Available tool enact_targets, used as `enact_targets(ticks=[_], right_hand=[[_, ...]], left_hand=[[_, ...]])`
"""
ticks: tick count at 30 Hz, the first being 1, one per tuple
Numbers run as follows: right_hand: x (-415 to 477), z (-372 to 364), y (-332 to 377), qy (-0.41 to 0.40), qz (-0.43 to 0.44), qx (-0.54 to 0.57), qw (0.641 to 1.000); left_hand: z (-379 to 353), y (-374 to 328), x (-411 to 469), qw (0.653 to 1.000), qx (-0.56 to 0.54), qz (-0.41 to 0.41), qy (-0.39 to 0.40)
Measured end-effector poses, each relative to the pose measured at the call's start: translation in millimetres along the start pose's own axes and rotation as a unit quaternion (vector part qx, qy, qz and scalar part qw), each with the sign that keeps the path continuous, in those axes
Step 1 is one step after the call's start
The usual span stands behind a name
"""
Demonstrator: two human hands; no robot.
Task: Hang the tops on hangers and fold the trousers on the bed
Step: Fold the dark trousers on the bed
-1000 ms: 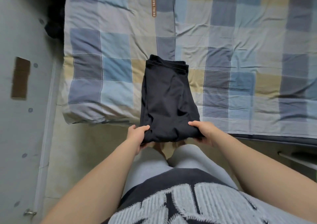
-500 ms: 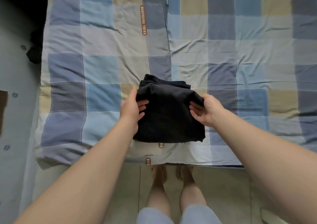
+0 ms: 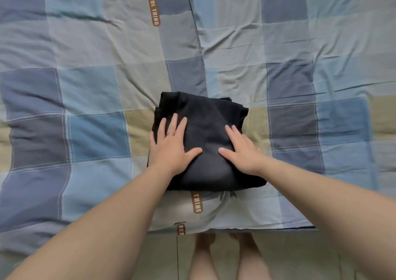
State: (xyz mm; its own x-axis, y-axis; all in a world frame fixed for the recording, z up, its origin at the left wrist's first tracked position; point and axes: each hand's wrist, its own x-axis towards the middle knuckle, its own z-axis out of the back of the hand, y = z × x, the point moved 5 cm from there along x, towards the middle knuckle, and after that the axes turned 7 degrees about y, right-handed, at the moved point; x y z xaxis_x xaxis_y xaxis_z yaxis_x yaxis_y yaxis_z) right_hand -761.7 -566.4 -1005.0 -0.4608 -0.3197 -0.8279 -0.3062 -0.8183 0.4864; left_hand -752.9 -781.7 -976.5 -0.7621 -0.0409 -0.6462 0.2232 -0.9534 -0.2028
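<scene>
A pair of black trousers lies folded into a compact rectangle on the checked bed cover, close to the bed's near edge. My left hand lies flat on the left half of the bundle, fingers spread, a ring on one finger. On the right half my right hand presses down flat with straight fingers. Neither hand grips the cloth. No tops or hangers are in view.
The blue, grey and beige bed cover fills most of the view and has brown printed labels. Below the bed's near edge is a pale tiled floor with my bare feet.
The trousers' hanging end was lifted and folded over onto the bed. Both hands let go of the fold's edges and now lie flat on top. The camera moved closer over the bed.
</scene>
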Motion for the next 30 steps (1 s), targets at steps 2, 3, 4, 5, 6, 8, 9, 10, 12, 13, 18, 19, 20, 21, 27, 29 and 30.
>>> enact_targets(ticks=[2, 3, 4, 5, 6, 8, 9, 10, 12, 13, 18, 19, 20, 21, 27, 29, 30], right_hand=[[-8.2, -8.7, -12.3, 0.009, -0.003, 0.004, 1.000], [-12.1, -11.0, -18.6, 0.010, -0.006, 0.035, 0.999], [-16.1, -12.0, -23.3, 0.012, -0.011, 0.067, 0.998], [-20.3, -12.5, -26.4, 0.020, -0.014, 0.109, 0.994], [-24.2, -12.5, -27.8, 0.031, -0.016, 0.160, 0.987], [-31.8, -12.8, -27.8, 0.059, -0.028, 0.247, 0.967], [-35.2, -12.6, -27.3, 0.068, -0.036, 0.266, 0.961], [-37.4, -12.2, -26.9, 0.072, -0.040, 0.274, 0.958], [-40.0, -10.4, -25.0, 0.073, -0.041, 0.288, 0.954], [-41.6, -9.4, -24.5, 0.073, -0.043, 0.295, 0.952], [-47.5, -5.6, -26.8, 0.050, -0.058, 0.331, 0.941], [-49.2, -4.9, -28.1, 0.043, -0.064, 0.337, 0.938], [-50.6, -4.4, -30.5, 0.037, -0.072, 0.342, 0.936], [-53.4, -3.8, -32.7, 0.032, -0.081, 0.344, 0.935], [-87.3, -17.9, -41.7, 0.050, -0.167, 0.394, 0.902], [-106.3, -31.4, -39.2, 0.104, -0.202, 0.475, 0.850], [-118.6, -38.0, -33.8, 0.133, -0.218, 0.517, 0.817]], left_hand=[[-3.1, 2.3, -5.1, 0.999, 0.000, 0.036, -0.026], [-3.2, 4.3, -8.1, 0.996, -0.028, 0.076, -0.042], [-3.5, 7.3, -11.3, 0.987, -0.082, 0.127, -0.051], [-5.1, 10.4, -14.7, 0.971, -0.147, 0.181, -0.050], [-7.8, 12.9, -17.7, 0.953, -0.199, 0.224, -0.042], [-9.6, 14.9, -20.5, 0.937, -0.227, 0.264, -0.019], [-8.1, 16.2, -20.1, 0.935, -0.231, 0.270, -0.009], [-5.8, 18.3, -19.2, 0.931, -0.240, 0.276, -0.003], [-0.7, 22.8, -14.1, 0.922, -0.266, 0.281, 0.012], [0.9, 25.0, -11.2, 0.918, -0.277, 0.283, 0.026], [-5.8, 31.1, -2.9, 0.880, -0.380, 0.270, 0.094], [-7.3, 30.3, -3.4, 0.867, -0.408, 0.265, 0.106], [-8.6, 29.7, -4.8, 0.854, -0.431, 0.263, 0.122], [-10.0, 29.4, -7.4, 0.841, -0.449, 0.263, 0.147], [-10.4, 29.8, -60.0, 0.735, -0.506, 0.252, 0.375], [-9.5, 32.9, -85.3, 0.704, -0.526, 0.247, 0.409], [-9.3, 34.3, -98.6, 0.693, -0.535, 0.244, 0.417]])
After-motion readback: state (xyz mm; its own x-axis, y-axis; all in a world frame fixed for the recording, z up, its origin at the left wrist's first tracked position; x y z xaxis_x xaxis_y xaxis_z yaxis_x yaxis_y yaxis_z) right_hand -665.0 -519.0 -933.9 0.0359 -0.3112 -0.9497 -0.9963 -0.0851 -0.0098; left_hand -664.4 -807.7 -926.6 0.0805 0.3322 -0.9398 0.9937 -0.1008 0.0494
